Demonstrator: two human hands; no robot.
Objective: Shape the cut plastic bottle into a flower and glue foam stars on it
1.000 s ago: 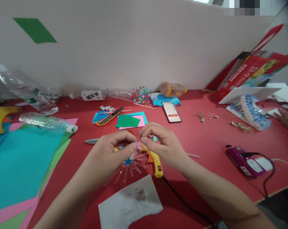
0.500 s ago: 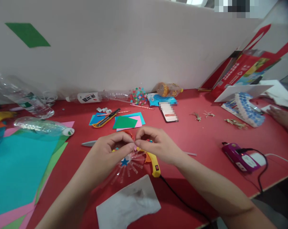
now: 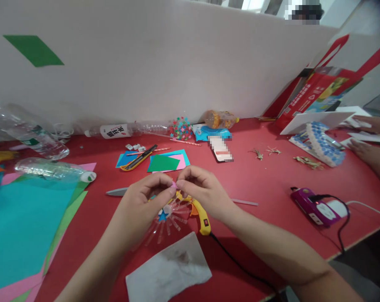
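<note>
Between their fingertips, my left hand (image 3: 145, 201) and my right hand (image 3: 204, 191) pinch a small pink piece (image 3: 174, 185) near the middle of the view. Under my hands lies a clear plastic piece cut into radiating strips (image 3: 174, 222), with a blue star (image 3: 163, 215) on it. A yellow glue gun (image 3: 204, 220) rests beside it, partly hidden by my right hand. The grey blade of a tool (image 3: 116, 192) sticks out left of my left hand. A stained white cloth or paper (image 3: 171, 268) is nearest to me.
Coloured paper sheets (image 3: 26, 226) and clear bottles (image 3: 51, 170) lie left. Behind are a cutter (image 3: 139, 158), small papers (image 3: 164, 163), a star-covered ball (image 3: 181, 128) and a phone (image 3: 221, 149). A purple power adapter (image 3: 315, 207) and another person's hands (image 3: 366, 153) are right.
The pink piece shows more clearly between my fingertips, and my hands sit slightly further left in view. At the far right, a second hand of the other person has come into view.
</note>
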